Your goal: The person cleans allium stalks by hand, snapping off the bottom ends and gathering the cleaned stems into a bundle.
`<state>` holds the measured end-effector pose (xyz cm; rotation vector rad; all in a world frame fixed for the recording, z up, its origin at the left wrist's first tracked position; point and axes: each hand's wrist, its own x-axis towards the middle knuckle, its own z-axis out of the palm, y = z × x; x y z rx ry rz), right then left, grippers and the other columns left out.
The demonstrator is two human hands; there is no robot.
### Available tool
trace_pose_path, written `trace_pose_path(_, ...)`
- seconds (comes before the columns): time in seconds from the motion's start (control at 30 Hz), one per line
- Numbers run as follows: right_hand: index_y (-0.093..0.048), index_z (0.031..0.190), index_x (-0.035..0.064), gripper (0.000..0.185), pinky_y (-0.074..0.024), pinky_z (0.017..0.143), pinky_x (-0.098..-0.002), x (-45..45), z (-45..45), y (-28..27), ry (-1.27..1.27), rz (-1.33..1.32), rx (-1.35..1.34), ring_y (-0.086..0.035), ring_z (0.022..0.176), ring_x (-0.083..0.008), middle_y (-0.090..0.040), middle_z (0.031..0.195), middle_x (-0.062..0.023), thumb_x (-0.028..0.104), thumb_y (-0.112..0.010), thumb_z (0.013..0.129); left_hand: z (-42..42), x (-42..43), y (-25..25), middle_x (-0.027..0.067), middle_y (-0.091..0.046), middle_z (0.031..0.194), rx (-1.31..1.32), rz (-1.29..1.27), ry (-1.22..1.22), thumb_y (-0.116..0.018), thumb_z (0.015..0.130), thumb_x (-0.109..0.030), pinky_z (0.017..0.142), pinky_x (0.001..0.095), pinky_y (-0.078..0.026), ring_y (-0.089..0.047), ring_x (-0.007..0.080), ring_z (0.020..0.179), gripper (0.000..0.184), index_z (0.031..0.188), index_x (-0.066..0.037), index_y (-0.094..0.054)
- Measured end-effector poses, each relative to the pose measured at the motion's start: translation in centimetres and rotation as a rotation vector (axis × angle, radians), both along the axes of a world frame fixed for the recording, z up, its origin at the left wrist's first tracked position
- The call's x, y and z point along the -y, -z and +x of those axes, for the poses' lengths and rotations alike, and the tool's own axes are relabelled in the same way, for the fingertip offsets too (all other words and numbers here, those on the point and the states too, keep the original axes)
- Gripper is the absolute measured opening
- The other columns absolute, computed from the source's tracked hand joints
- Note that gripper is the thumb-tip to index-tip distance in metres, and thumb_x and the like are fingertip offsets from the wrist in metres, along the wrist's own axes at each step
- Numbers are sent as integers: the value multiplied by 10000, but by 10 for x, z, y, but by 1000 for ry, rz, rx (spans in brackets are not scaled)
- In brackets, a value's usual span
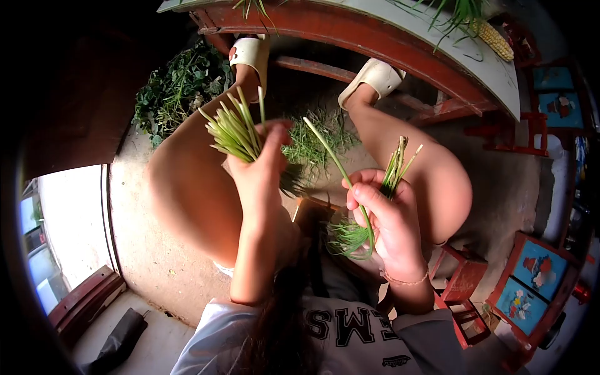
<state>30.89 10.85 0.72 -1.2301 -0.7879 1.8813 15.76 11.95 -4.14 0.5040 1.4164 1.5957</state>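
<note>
My left hand (261, 159) is closed around a thick bunch of chive-like green stalks (234, 132). Their pale cut ends fan out above the fist. A smaller bundle of the same stalks (395, 167) is in my right hand (386, 212), with browner tips pointing up. Between that hand's thumb and fingertips I also pinch one long single stalk (329, 149), slanting up to the left. Thin green leaf ends (350, 240) hang below the right hand. Both hands are over my lap, apart from each other.
Green trimmings (322, 139) litter the floor between my feet. A leafy heap (178, 90) lies by my left foot. Ahead stands a red-edged table (350, 31) with greens and a corn cob (492, 40). Red stools (464, 275) and blue-panelled furniture (534, 265) are at right.
</note>
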Motion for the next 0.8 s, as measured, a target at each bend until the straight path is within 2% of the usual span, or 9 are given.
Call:
trace_pose_path(0.03, -531, 810, -30, 143, -285, 412, -145, 4, 2, -3, -4, 13, -6, -390, 470, -32, -507, 613, -38, 94, -525, 739, 9, 9, -6, 14, -538, 644, 137, 30, 13, -579, 734, -120, 410, 154, -280, -385, 30, 461, 146, 820, -1, -583)
trace_pose_path(0.1, -529, 808, -27, 137, -281, 413, -144, 11, 4, -9, 11, 76, 0, -385, 466, -30, -506, 611, -36, 91, -527, 737, 20, 27, -23, 26, -539, 647, 166, 58, 157, -601, 717, -109, 450, 162, -326, -422, 46, 498, 147, 798, 9, -570)
trace_pose_path(0.17, -527, 803, -23, 130, -279, 413, -143, 18, 6, -15, 5, 108, 0, -385, 467, -30, -505, 609, -34, 88, -526, 735, 34, 38, -32, 37, -545, 677, 112, 40, 173, -630, 687, -84, 516, 180, -382, -471, 69, 558, 151, 775, 15, -557)
trace_pose_path(0.23, -525, 799, -20, 124, -277, 414, -142, 25, 9, -19, -5, 134, 5, -385, 467, -30, -503, 608, -31, 85, -525, 734, 39, 43, -32, 49, -557, 742, 179, 107, 245, -607, 677, -13, 582, 206, -426, -519, 92, 628, 119, 776, 17, -549)
trace_pose_path(0.3, -549, 764, -30, 87, -368, 561, -170, 30, 11, -23, 54, 119, 1, -479, 587, -63, -531, 634, -20, 47, -540, 725, 48, 42, -40, 54, -558, 739, 206, 146, 228, -584, 686, 3, 589, 208, -432, -528, 97, 637, 105, 781, 24, -544)
trace_pose_path(0.47, -547, 729, -5, 67, -268, 415, -145, 37, 20, -28, 82, 173, 150, -378, 451, -18, -499, 575, 1, 59, -534, 717, 59, 48, -44, 30, -535, 711, 159, 241, 322, -600, 694, -17, 560, 197, -410, -504, 86, 646, 124, 792, 9, -529)
trace_pose_path(0.7, -544, 728, -6, 85, -264, 413, -146, 33, 14, -35, 25, 240, 215, -370, 454, -12, -491, 564, 7, 77, -541, 746, 55, 51, -48, 29, -533, 668, 191, 267, 273, -606, 702, -22, 525, 188, -402, -496, 78, 586, 95, 749, 17, -533)
trace_pose_path(0.77, -547, 725, -8, 99, -277, 424, -147, 24, 10, -36, -29, 330, 294, -384, 467, -13, -495, 566, 10, 87, -552, 756, 51, 44, -56, 18, -523, 646, 210, 191, 205, -610, 698, -26, 491, 182, -379, -475, 67, 555, 93, 736, 15, -536)
trace_pose_path(0.8, -548, 711, -8, 97, -306, 443, -150, 18, 6, -37, -21, 374, 291, -412, 483, -22, -498, 565, 16, 80, -561, 750, 51, 38, -58, 5, -511, 619, 197, 258, 179, -610, 700, -34, 454, 172, -346, -449, 55, 518, 91, 732, 12, -538)
